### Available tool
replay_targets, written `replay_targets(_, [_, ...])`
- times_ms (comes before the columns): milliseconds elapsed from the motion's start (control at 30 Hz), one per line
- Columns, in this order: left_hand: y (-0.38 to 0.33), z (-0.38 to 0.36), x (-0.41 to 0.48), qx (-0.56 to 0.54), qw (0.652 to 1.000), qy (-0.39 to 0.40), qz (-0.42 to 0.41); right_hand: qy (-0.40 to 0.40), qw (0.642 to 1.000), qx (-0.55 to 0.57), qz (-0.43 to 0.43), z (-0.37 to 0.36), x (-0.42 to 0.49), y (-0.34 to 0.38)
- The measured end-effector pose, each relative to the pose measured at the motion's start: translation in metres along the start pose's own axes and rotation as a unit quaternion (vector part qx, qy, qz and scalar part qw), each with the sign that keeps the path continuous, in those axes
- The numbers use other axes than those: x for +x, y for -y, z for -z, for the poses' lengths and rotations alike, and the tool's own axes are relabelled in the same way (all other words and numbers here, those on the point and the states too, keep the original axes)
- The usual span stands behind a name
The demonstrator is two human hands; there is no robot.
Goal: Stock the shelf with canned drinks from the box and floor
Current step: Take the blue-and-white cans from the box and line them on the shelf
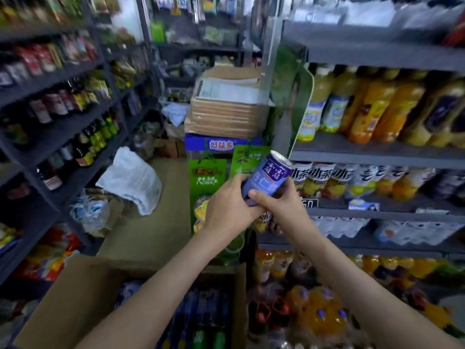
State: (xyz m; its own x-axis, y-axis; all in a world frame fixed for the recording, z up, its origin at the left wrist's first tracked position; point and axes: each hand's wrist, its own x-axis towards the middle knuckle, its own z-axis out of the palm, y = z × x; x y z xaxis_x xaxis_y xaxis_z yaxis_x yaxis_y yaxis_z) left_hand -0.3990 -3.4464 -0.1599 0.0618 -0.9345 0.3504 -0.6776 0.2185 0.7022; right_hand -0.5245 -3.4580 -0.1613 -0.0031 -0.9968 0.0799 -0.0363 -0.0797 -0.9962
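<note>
both hands are close together, holding one blue can (270, 176). the left hand (226, 210) is curling round its bottom end and the right hand (281, 205) is gripping its side. the can is tilting in the air, near the drinks shelf (377, 154) on the right. the open brown box (75, 298) is sitting below with more cans (208, 313).

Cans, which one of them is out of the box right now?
The blue can with white lettering, tilted and gripped by the left hand and the right hand; the other drinks sit down in the cardboard box.
</note>
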Motion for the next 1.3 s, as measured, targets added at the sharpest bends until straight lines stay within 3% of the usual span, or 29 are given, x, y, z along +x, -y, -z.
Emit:
replay_targets(167, [-0.041, 0.011, 0.033, -0.013, 0.996, -0.023, -0.085, 0.021, 0.996, 0.065, 0.063, 0.028, 0.012, 0.048])
replay_targets(400, [-0.078, 0.031, 0.085, -0.034, 0.974, 0.085, -0.205, -0.014, 0.987, 0.07, 0.145, 0.063, 0.033, 0.094])
replay_targets(567, [-0.12, 0.021, 0.104, -0.05, 0.966, 0.042, -0.252, -0.03, 0.982, 0.056, 0.179, 0.092, 0.044, 0.12])
replay_targets(833, [-0.186, -0.018, 0.123, -0.036, 0.96, -0.034, -0.274, -0.018, 0.984, 0.006, 0.176, 0.155, 0.066, 0.157])
replay_targets(1133, [-0.266, -0.078, 0.175, 0.042, 0.965, 0.018, -0.259, -0.001, 0.979, -0.031, 0.2, 0.277, 0.113, 0.177])
replay_targets(1300, [-0.289, -0.109, 0.181, -0.012, 0.97, 0.074, -0.23, 0.018, 0.978, -0.05, 0.201, 0.313, 0.132, 0.174])
